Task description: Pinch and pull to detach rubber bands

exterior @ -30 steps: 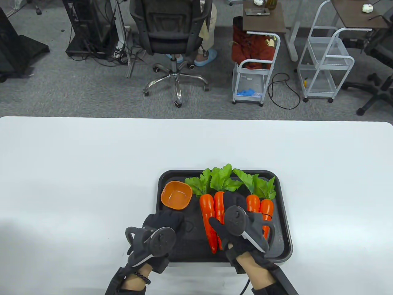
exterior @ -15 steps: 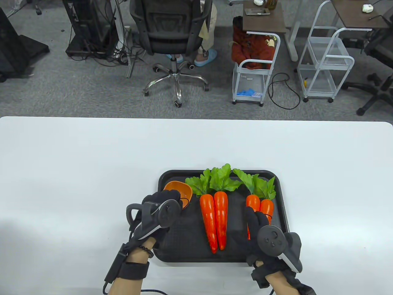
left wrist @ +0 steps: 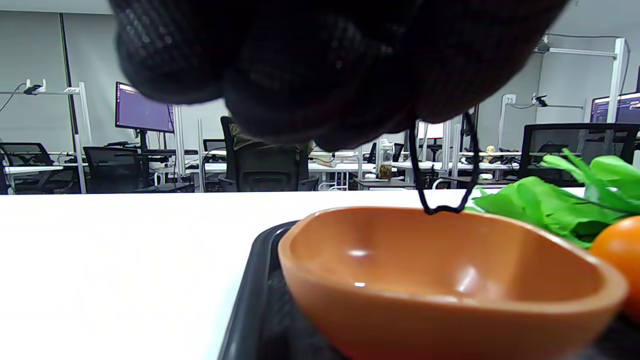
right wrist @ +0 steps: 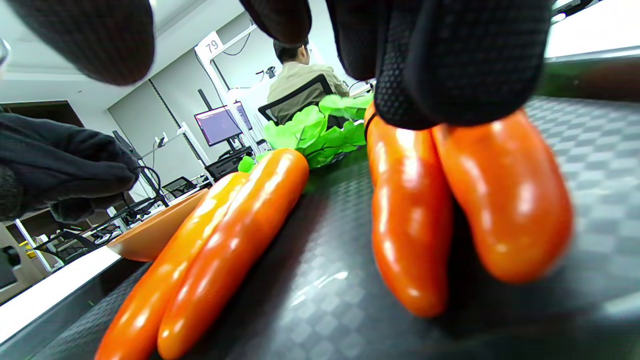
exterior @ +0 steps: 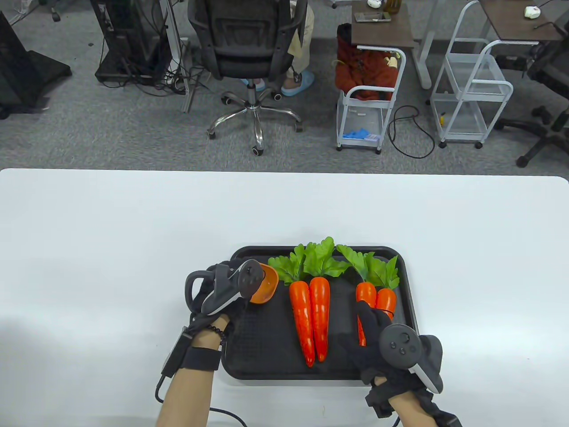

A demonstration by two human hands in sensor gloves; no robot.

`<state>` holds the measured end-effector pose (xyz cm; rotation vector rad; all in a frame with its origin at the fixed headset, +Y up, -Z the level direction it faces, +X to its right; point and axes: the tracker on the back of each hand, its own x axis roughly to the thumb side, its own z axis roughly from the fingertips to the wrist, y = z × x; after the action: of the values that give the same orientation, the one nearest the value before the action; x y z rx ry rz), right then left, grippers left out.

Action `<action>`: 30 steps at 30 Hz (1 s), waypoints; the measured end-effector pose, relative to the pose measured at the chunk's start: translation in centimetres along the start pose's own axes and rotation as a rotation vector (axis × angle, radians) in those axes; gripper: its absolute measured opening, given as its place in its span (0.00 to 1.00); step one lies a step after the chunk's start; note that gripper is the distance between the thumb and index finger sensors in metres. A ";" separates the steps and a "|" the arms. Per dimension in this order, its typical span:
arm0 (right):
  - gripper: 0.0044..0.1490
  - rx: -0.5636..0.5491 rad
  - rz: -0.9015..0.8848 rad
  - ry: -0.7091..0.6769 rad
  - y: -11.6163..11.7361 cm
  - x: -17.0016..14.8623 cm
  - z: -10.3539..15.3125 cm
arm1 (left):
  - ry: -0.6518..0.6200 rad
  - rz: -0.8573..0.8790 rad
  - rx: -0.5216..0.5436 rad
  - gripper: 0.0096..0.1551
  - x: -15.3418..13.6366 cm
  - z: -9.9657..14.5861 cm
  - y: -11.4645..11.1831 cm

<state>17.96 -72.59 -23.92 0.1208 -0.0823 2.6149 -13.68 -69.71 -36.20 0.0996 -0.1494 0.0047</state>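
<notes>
My left hand (exterior: pixel 227 284) hovers over the orange bowl (exterior: pixel 268 284) at the tray's left. In the left wrist view its fingers (left wrist: pixel 345 75) pinch a black rubber band (left wrist: pixel 440 210) that dangles just above the bowl (left wrist: pixel 450 280). Two long carrots (exterior: pixel 310 322) lie side by side mid-tray with no band on them. My right hand (exterior: pixel 370 321) rests on the short carrot pair (exterior: pixel 375 297). Its fingertips (right wrist: pixel 460 75) press on top of them (right wrist: pixel 465 200), and the thumb (right wrist: pixel 80 40) stays apart. A thin dark line crosses the pair near the fingers.
The black tray (exterior: pixel 266 356) sits on the white table (exterior: pixel 111 244) near the front edge. Green carrot leaves (exterior: pixel 320 260) fill its far side. Chairs and carts stand on the floor beyond the table.
My left hand moved from the tray's front up over the bowl, carrying the band. My right hand left the long carrots and moved right onto the short pair.
</notes>
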 end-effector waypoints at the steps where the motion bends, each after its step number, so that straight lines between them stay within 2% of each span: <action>1: 0.53 0.000 0.002 0.000 0.0 0.0 0.0 | 0.004 -0.002 -0.009 0.19 -0.1 -0.2 -0.2; 18: 0.52 -0.014 -0.003 -0.010 0.0 0.0 0.0 | -0.033 -0.132 -0.076 0.18 0.9 -1.1 -2.2; 26: 0.52 -0.020 0.003 -0.009 -0.1 0.1 0.0 | -0.025 -0.213 -0.062 0.19 1.3 -1.1 -2.6; 30: 0.51 -0.061 0.039 0.018 -0.6 0.0 0.2 | -0.016 -0.241 -0.045 0.21 1.3 -1.0 -2.4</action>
<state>18.24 -72.07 -23.75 0.0750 -0.1594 2.6490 -12.27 -71.98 -37.21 0.0727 -0.1527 -0.2394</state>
